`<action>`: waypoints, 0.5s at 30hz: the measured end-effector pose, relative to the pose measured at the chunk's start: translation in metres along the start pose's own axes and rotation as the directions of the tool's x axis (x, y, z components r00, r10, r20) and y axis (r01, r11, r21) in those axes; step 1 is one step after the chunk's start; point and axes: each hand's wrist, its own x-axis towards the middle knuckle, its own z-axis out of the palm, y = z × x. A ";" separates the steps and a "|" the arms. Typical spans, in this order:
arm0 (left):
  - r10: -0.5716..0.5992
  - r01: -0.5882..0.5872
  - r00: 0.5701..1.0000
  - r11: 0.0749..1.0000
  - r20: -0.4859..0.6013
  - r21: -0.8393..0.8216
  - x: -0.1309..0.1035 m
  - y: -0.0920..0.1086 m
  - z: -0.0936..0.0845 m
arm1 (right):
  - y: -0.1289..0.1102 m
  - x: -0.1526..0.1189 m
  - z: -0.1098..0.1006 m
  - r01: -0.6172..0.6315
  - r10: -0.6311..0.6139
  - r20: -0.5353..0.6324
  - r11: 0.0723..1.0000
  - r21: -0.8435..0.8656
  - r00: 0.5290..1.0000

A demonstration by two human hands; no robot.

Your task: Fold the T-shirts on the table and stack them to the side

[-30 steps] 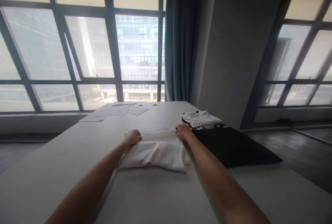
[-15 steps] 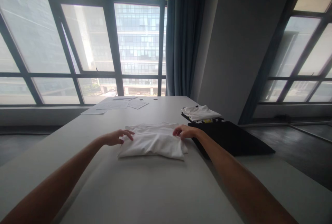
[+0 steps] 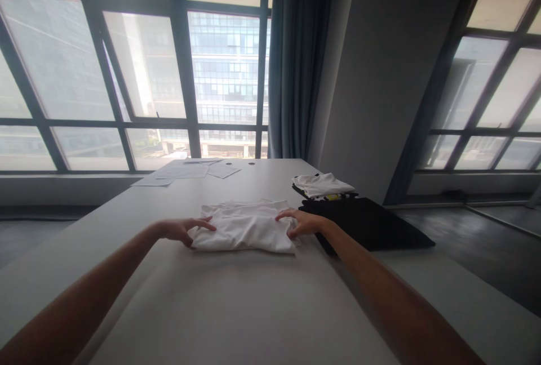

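A white folded garment, which looks like a T-shirt [image 3: 245,232], lies on the white table in front of me, with soft creases across its top. My left hand [image 3: 180,231] is at its left side, index finger stretched over the cloth and thumb by the near corner. At the opposite side, my right hand [image 3: 302,223] has a finger on top and the thumb lower down near the edge. Both hands appear to grip the sides of the cloth between thumb and fingers. The other fingertips are partly hidden.
Right of the garment lies a flat black board or cloth [image 3: 372,224]. Behind it is a stack of folded clothes with a white garment [image 3: 323,185] on top. Paper sheets [image 3: 181,170] lie at the table's far left, before large windows and a blue curtain [image 3: 291,72].
Both hands have spread thumb from fingers, the thumbs coming lower toward the garment's near corners. The garment's near edge sits slightly farther away and looks more rounded. The view has shifted a little.
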 end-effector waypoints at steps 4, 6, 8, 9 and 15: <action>0.083 -0.102 0.966 0.992 -0.245 -0.069 0.008 0.004 0.011 | 0.003 0.004 0.008 0.060 -0.060 -0.075 0.998 -0.001 0.995; 0.093 -0.170 0.914 0.972 -0.396 -0.164 0.016 0.001 0.016 | 0.009 0.011 0.011 0.075 -0.064 -0.146 0.995 0.065 0.987; 0.031 -0.207 0.857 0.934 -0.514 -0.290 0.027 -0.002 0.016 | 0.015 0.021 0.012 0.057 -0.012 -0.234 0.981 0.185 0.972; -0.019 -0.221 0.824 0.909 -0.566 -0.352 0.033 -0.003 0.015 | 0.018 0.027 0.012 0.038 0.040 -0.298 0.967 0.253 0.954; -0.468 -0.057 0.567 0.799 -0.678 -0.599 0.076 0.000 0.006 | 0.022 0.065 0.010 -0.149 0.557 -0.467 0.737 0.660 0.687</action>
